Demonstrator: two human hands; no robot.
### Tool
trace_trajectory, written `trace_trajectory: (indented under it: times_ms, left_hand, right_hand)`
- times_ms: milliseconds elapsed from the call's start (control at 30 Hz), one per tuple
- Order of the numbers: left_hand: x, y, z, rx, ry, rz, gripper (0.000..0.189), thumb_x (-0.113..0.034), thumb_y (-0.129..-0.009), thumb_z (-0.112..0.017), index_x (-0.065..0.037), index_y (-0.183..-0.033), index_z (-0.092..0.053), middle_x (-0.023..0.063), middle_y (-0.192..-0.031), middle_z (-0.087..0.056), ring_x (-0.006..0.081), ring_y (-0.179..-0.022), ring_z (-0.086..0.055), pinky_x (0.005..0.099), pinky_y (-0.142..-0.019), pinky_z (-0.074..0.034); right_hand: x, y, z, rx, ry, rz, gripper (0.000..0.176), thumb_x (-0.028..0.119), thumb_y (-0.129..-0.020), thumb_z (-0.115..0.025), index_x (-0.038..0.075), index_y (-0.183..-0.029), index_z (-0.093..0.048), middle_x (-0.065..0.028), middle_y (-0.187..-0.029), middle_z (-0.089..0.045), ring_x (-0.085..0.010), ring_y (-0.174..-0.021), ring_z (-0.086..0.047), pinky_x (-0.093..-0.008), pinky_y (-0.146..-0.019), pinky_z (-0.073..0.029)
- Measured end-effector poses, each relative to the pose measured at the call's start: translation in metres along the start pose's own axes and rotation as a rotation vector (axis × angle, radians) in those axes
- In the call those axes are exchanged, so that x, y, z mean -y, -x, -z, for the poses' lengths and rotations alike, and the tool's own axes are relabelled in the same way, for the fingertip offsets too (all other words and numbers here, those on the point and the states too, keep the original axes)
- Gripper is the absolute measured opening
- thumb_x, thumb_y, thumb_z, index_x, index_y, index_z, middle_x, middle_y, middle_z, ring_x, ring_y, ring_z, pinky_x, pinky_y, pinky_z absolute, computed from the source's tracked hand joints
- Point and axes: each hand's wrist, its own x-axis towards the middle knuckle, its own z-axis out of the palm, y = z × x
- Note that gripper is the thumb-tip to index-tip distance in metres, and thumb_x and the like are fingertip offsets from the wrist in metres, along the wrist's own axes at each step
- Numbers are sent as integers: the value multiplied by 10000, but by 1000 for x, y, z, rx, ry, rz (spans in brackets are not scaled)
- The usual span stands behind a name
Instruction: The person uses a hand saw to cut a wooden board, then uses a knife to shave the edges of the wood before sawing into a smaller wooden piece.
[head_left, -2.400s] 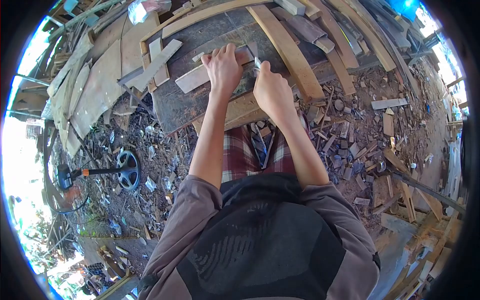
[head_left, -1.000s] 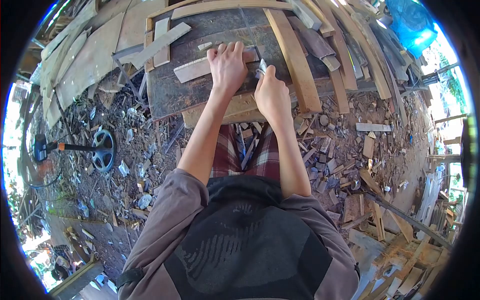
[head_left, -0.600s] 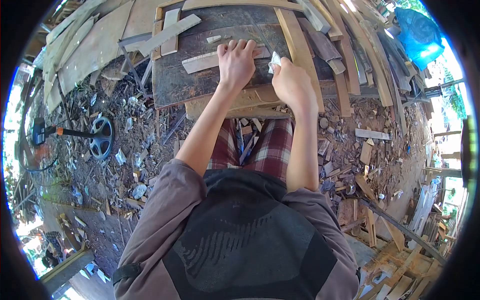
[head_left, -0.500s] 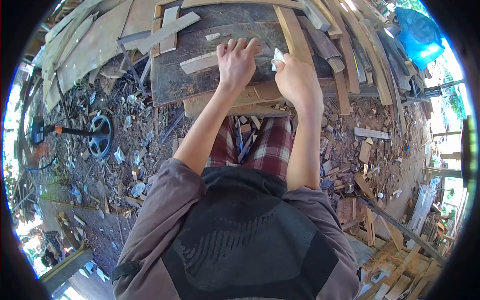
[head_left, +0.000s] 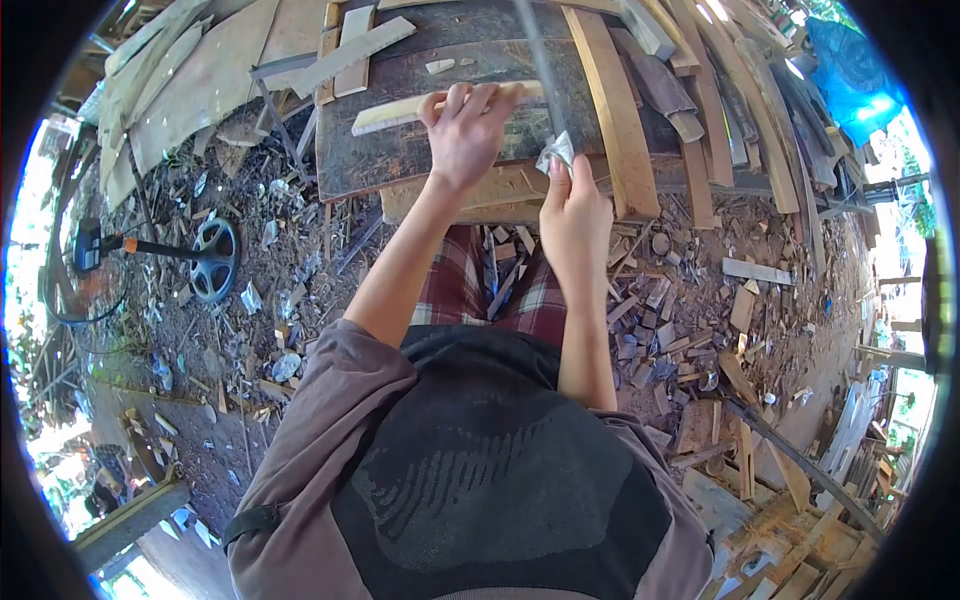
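My left hand [head_left: 466,135] is closed over a pale wooden strip [head_left: 390,115], its fingers curled across the top edge near the middle. The strip lies crosswise on a dark, scuffed wooden bench [head_left: 350,165]. My right hand [head_left: 578,205] is closed round a crumpled white wrapping [head_left: 556,150] at the near end of a long, thin grey blade [head_left: 541,65]. That blade points away from me, past the strip's right end, and is smeared by motion. Its edge is too blurred to show teeth.
A long plank [head_left: 612,120] lies at the bench's right, beside more stacked boards [head_left: 700,150]. Small wood chips [head_left: 440,66] and crossed offcuts [head_left: 357,52] rest farther back. Scraps litter the ground [head_left: 300,240]. A wheel on a shaft [head_left: 215,260] stands at left; a blue sheet [head_left: 850,80] hangs at right.
My right hand has come back toward my body and slightly left, and the blade now shows stretched out ahead. The strip has turned slightly under my left hand, showing a paler face.
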Motion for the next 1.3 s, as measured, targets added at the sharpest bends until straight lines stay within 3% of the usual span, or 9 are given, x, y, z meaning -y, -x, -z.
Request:
trace_trajectory:
  times_ms: [100, 233, 433, 700, 900, 933, 1067, 1167, 1300]
  left_hand:
    - [0, 7, 1, -17, -25, 43, 401, -134, -788, -707, -339, -1133, -703, -128, -965, -606, 100, -962, -558, 376, -916, -290]
    - [1, 12, -3, -122, -38, 89, 356, -150, -801, -717, -342, -1101, -708, -127, -956, -577, 94, -975, -557, 370, -911, -285]
    - [2, 14, -4, -109, -46, 105, 350, -165, -788, -698, -342, -1090, -707, -122, -980, -580, 96, -997, -554, 377, -922, -282]
    - [5, 8, -3, -86, 190, 88, 306, -140, -813, -694, -244, -1099, -723, -44, -989, -632, 161, -944, -604, 364, -884, -391]
    - [21, -22, -3, -2, 317, 120, 300, -117, -826, -679, -150, -1123, -706, 38, -936, -700, 221, -904, -633, 387, -864, -426]
    - [25, -35, 5, 83, 341, 150, 308, -119, -837, -671, -140, -1142, -707, 85, -976, -723, 260, -927, -632, 399, -881, -437]
    - [44, -56, -5, 305, 507, 194, 355, -156, -861, -649, -151, -1214, -691, 128, -1064, -718, 314, -905, -620, 431, -944, -442]
    - [46, -51, -19, 454, 450, 143, 354, -169, -881, -636, -151, -1232, -682, 117, -1075, -707, 314, -976, -592, 428, -967, -435]
    - [39, -35, -28, 472, 348, 127, 361, -212, -895, -649, -155, -1251, -670, 109, -1163, -653, 313, -1141, -524, 430, -999, -419]
  right_hand:
    - [5, 6, 3, -220, 33, 117, 179, 202, -1019, -470, 30, -977, -498, -203, -647, -624, -435, -627, -627, -506, -525, -465]
    - [-2, 2, 11, -243, -60, 119, 140, 170, -1013, -479, 37, -973, -496, -194, -678, -635, -411, -612, -636, -501, -507, -461]
    - [-34, 14, -24, 19, -10, 81, 176, 211, -1012, -480, 43, -959, -475, -221, -631, -609, -440, -620, -619, -533, -517, -443]
    - [-42, 13, -28, -8, -23, 105, 191, 222, -1021, -475, 50, -939, -468, -211, -606, -596, -429, -578, -608, -519, -468, -415]
    - [-50, 9, -26, -43, -38, 116, 165, 202, -1016, -487, 50, -953, -485, -204, -607, -599, -426, -576, -610, -509, -475, -419]
    - [-49, 9, -24, -46, -35, 101, 156, 191, -1012, -492, 46, -955, -496, -205, -615, -605, -426, -580, -612, -503, -478, -422]
    - [-55, 6, -25, -58, -19, 115, 161, 191, -1010, -497, 41, -951, -501, -219, -628, -610, -432, -596, -619, -510, -488, -426]
    - [-56, 6, -25, -1, 9, 72, 156, 192, -1009, -498, 40, -974, -500, -231, -645, -617, -438, -613, -624, -523, -501, -432]
    - [-53, 10, -22, 56, 107, 37, 151, 183, -1007, -494, 48, -1072, -474, -237, -681, -637, -432, -644, -638, -525, -521, -457]
